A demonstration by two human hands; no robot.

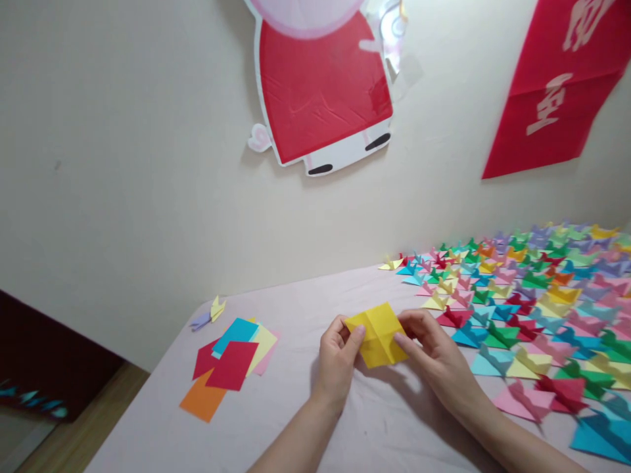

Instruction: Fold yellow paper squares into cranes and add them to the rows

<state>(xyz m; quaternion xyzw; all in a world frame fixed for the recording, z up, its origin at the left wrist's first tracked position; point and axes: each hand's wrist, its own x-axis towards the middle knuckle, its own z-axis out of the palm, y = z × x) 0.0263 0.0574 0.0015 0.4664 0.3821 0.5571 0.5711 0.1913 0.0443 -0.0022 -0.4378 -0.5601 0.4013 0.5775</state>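
Observation:
Between my two hands is a square yellow sheet of origami paper [378, 338], marked by crossing creases and held above the pale cloth. My left hand [338, 361] pinches its left edge, thumb on the front and fingers behind. On the opposite edge, my right hand [434, 351] grips the paper the same way, its thumb near the right corner. The fingertips behind the sheet are hidden. To the left lies a loose pile of coloured paper squares, among them a red one [233, 366], an orange one [202, 396] and a blue one [236, 336].
Rows of folded paper cranes [530, 335] in many colours cover the right side of the cloth-covered surface [276, 427]. Two folded pieces [210, 315] lie near the far left corner. Behind stands a wall with a red cartoon cutout [325, 85] and a red banner [557, 92].

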